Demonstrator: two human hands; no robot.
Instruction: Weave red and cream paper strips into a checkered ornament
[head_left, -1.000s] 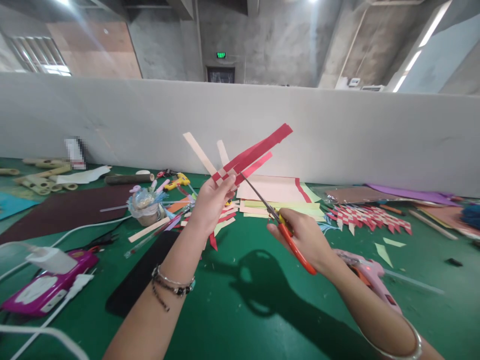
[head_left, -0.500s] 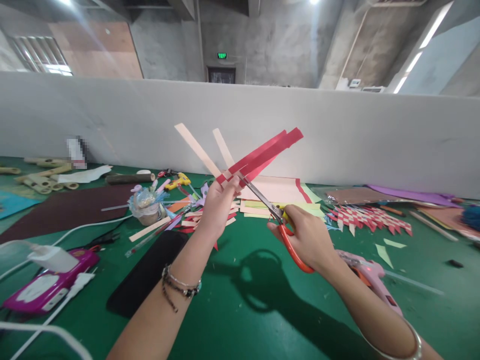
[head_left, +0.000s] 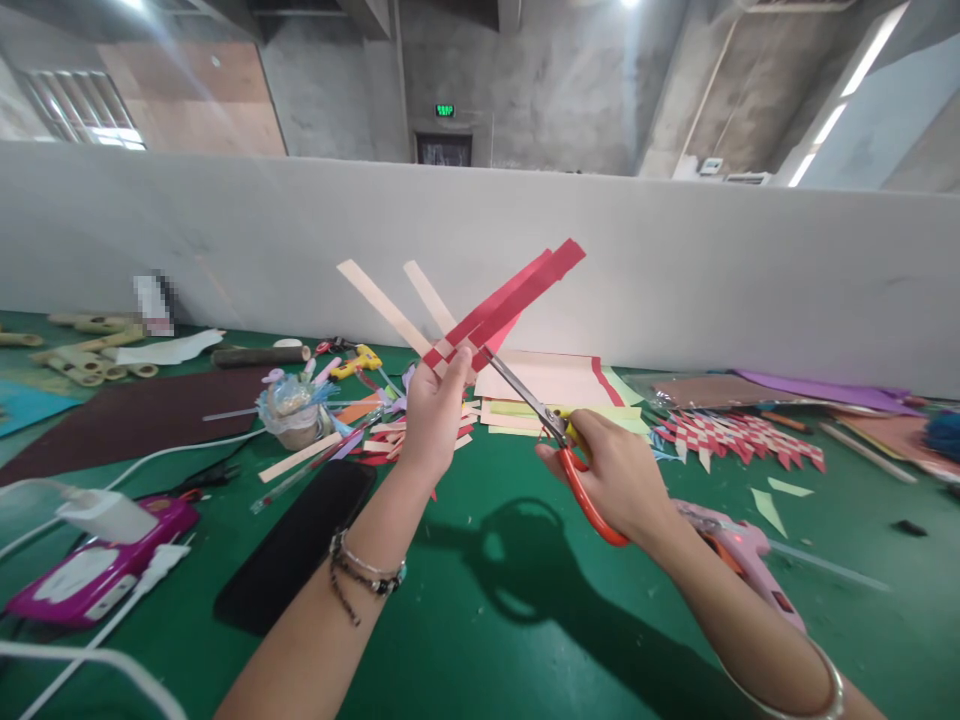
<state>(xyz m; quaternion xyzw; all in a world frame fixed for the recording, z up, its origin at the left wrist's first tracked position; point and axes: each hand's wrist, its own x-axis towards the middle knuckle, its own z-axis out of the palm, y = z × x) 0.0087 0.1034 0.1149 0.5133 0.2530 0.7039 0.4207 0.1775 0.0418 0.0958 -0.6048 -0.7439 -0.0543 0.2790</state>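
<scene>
Pinched in my left hand point(head_left: 441, 415) is a small woven piece of red and cream paper strips point(head_left: 517, 300), held above the table. Its red strips point up to the right and its cream strips point(head_left: 386, 305) fan up to the left. My right hand point(head_left: 615, 470) is closed round scissors point(head_left: 589, 505) with red-orange and yellow handles. The blades reach the lower edge of the red strips beside my left thumb; whether they bite into the paper I cannot tell. Behind my hands lie cream paper sheets point(head_left: 540, 378).
Finished-looking red and cream woven pieces point(head_left: 739, 435) lie at right, near a pink glue gun point(head_left: 750, 555). At left are a black phone-like slab point(head_left: 296, 545), a magenta power strip point(head_left: 105, 560) with white cables, and a decorated jar point(head_left: 292, 410). A white partition point(head_left: 675, 270) stands behind.
My left hand has shifted slightly left with the woven paper, whose red strips now sit a little away from their earlier place. My right hand and the scissors have hardly moved.
</scene>
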